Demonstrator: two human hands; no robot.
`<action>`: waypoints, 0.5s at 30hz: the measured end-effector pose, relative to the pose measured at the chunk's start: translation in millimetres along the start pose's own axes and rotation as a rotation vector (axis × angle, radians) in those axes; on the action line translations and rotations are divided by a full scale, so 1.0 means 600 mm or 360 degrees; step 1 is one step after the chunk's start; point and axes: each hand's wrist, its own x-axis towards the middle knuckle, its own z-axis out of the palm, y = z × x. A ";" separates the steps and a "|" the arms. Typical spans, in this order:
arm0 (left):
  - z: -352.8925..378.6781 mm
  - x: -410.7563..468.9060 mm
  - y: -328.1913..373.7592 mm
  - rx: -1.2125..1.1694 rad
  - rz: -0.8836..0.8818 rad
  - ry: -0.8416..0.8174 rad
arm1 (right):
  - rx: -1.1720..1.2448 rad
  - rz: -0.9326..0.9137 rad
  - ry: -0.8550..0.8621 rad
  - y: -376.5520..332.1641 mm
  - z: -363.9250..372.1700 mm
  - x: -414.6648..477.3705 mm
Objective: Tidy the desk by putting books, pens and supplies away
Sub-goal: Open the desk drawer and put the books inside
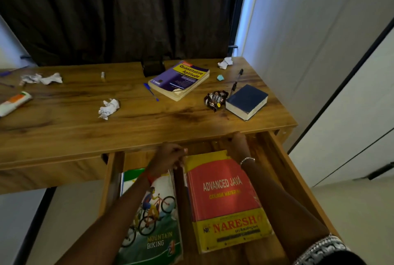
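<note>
A: Wood-grain worktop (64, 119), open drawer (285, 170) at lower centre; glossy red-and-yellow Advanced Java book (223, 196) lies flat inside beside a Mountain Biking notebook (157, 226).

B: Hands?

A: Left hand (168, 156) curled, pinching the Java book's top-left corner. Right hand (238, 141) reaches under the worktop's edge, fingers hidden; grip unclear.

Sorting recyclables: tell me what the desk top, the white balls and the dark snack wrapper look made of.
Desk top: wood-grain board, probably laminate, faint sheen.
White balls: crumpled paper, matte, sharp creases.
Snack wrapper: glossy printed plastic or foil film, crinkled highlights.
</note>
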 end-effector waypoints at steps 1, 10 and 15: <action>-0.014 0.011 0.007 -0.0074 0.0001 0.0065 | 0.0006 -0.0040 -0.0013 -0.018 0.008 0.009; -0.124 0.155 0.023 -0.0053 0.0079 0.0444 | 0.0356 -0.0014 -0.0039 -0.133 0.092 0.133; -0.176 0.259 0.036 0.0094 0.0046 0.0462 | 0.0964 0.0523 -0.0087 -0.197 0.135 0.219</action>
